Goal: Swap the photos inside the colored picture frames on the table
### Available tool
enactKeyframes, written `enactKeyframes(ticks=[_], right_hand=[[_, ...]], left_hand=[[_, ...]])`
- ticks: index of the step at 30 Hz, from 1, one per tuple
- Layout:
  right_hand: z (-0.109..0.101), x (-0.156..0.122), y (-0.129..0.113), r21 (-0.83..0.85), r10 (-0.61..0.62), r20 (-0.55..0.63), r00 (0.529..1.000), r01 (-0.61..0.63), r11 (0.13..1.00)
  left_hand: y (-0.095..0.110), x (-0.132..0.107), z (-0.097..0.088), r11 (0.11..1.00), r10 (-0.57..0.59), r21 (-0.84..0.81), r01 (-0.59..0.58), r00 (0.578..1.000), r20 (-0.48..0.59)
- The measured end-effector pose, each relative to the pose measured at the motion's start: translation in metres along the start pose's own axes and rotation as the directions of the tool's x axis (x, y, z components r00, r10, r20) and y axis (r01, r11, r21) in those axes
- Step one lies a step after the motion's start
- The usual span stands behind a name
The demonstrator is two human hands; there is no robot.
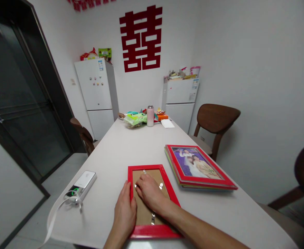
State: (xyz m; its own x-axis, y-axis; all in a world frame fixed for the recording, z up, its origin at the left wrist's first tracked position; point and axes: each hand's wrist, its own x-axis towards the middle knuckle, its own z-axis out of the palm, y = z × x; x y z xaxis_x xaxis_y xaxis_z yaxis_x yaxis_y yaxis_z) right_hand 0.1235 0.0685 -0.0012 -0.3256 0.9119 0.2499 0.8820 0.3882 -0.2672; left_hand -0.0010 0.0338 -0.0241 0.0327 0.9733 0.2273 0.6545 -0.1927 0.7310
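A red picture frame (152,231) lies face down on the white table (139,148), its brown backing board up. My left hand (125,211) rests flat along the frame's left edge, fingers together and stretched out. My right hand (149,191) lies on the backing board with its fingers curled down near a small metal clip at the board's left side. To the right sits a stack of red-framed pictures (197,167), the top one face up.
A white power bank (81,185) with a cable lies at the table's left edge. A pink can (150,116), snack packets and a paper sit at the far end. Brown chairs (214,121) stand around; two white fridges (97,93) line the back wall.
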Motion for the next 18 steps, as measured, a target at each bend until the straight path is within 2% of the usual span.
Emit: enactKeyframes(ticks=[6, 9, 14, 18], right_hand=[[-0.005, 0.008, 0.028, -0.038, 0.145, -0.039, 0.989, -0.146, 0.989], [-0.004, 0.014, 0.034, -0.043, 0.187, -0.033, 0.982, -0.188, 0.981], [-0.005, 0.017, 0.028, -0.017, 0.18, -0.021, 0.983, -0.18, 0.983], [-0.017, 0.007, 0.024, 0.011, 0.139, -0.018, 0.99, -0.138, 0.99]], left_hand=[[0.002, -0.002, -0.002, 0.999, -0.015, -0.028, 0.015, 1.0, -0.02], [0.003, -0.002, -0.002, 1.0, -0.018, -0.025, 0.017, 1.0, -0.014], [0.002, -0.001, -0.002, 1.0, -0.016, -0.012, 0.016, 1.0, -0.019], [0.001, 0.003, -0.001, 1.0, -0.01, -0.013, 0.009, 0.999, -0.03]])
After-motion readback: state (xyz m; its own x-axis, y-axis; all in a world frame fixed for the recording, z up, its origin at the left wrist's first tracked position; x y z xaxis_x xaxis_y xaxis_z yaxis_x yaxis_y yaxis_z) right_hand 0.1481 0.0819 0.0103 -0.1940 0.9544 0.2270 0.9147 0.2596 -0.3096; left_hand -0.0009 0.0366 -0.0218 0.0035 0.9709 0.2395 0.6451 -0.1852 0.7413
